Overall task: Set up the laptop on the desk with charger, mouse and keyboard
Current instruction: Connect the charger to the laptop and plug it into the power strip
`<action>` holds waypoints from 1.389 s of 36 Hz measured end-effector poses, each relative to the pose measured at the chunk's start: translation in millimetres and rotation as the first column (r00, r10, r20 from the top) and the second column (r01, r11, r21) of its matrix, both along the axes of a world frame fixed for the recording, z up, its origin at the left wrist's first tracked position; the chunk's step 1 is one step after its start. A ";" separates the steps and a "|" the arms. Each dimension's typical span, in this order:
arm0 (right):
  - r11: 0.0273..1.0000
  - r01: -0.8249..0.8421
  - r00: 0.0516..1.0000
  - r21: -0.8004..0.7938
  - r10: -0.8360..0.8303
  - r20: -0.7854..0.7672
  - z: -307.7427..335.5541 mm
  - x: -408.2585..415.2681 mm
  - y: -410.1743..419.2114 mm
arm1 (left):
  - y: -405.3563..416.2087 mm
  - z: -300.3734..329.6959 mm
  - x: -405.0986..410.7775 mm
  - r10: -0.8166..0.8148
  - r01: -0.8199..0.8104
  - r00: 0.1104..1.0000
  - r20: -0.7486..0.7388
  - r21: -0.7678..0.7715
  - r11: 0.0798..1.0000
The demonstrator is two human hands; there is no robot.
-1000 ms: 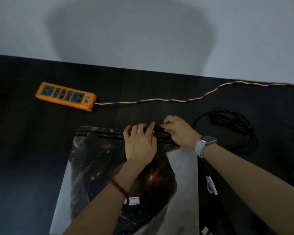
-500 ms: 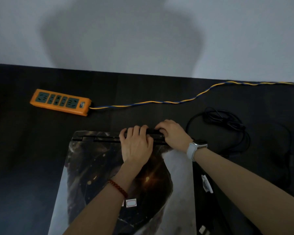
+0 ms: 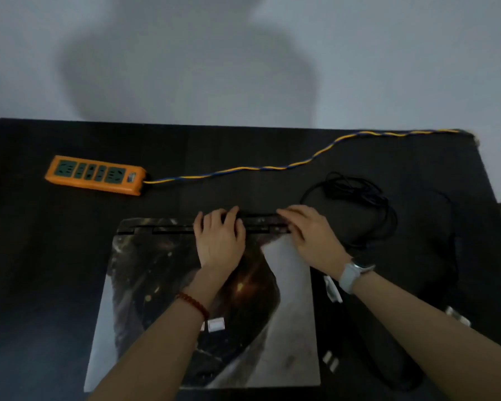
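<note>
Forearms reach up over a closed laptop with a dark space-pattern lid (image 3: 162, 285), lying flat on the black worktop (image 3: 41, 270). At its far hinge edge, the left hand (image 3: 219, 241) lies flat, fingertips curling over the edge; the right hand (image 3: 310, 235) bends its fingers onto that edge. Right of it sits a coiled black cable (image 3: 365, 204). Farther left lies an orange power strip (image 3: 94, 175).

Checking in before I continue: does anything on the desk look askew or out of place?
The closed laptop lies with its hinge edge toward the wall, both hands on that edge. The black cable is a loose tangle. Nothing looks damaged.
</note>
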State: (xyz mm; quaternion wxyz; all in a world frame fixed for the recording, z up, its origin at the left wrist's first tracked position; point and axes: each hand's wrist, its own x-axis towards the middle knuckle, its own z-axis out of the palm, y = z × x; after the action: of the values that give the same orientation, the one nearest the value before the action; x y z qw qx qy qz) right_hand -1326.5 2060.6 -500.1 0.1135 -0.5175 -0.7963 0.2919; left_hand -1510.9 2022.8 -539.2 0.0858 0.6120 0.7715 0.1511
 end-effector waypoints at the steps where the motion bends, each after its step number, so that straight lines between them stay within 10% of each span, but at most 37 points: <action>1: 0.998 0.066 0.998 0.008 -0.065 -0.023 5.4 9.9 -7.8 | -3.2 2.0 3.3 0.005 -0.005 1.000 0.024 0.003 1.000; 7: 0.875 0.475 0.856 0.097 -0.484 0.182 28.1 97.3 -89.5 | -54.4 26.1 64.4 -0.258 0.271 0.952 0.164 -0.064 0.960; 14: 0.564 0.818 0.552 -0.114 -0.711 0.435 21.2 173.8 -159.6 | -116.4 26.2 128.6 -0.749 0.748 0.659 0.072 -0.166 0.643; 23: 0.433 0.891 0.447 -0.137 -0.787 0.425 -4.6 174.8 -156.3 | -119.8 26.3 161.5 -0.673 0.688 0.713 0.196 -0.381 0.618; 30: 0.378 0.834 0.390 -0.401 -0.919 -0.055 23.2 190.1 -126.1 | -82.4 67.2 148.4 -0.330 0.597 0.673 0.662 -0.223 0.770; 39: 0.831 0.548 0.740 -0.093 -0.534 -0.409 80.0 127.9 -42.5 | 1.3 145.7 93.5 -0.183 0.125 0.727 0.662 0.135 0.983; 44: 0.969 0.182 0.978 0.165 -0.162 -0.129 95.7 76.6 -2.1 | 22.9 167.2 13.8 0.022 -0.097 0.829 0.558 0.104 0.990; 50: 0.899 -0.302 0.932 0.316 0.210 0.295 99.8 2.4 38.6 | 14.4 161.3 -92.9 0.162 -0.262 0.816 0.554 0.106 0.959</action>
State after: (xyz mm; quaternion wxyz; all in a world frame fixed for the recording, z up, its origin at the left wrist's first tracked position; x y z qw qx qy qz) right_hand -1324.1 2099.3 -400.3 0.0628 -0.4112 -0.9052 0.0868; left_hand -1603.8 2037.2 -377.9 0.2275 0.4596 0.7628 0.3939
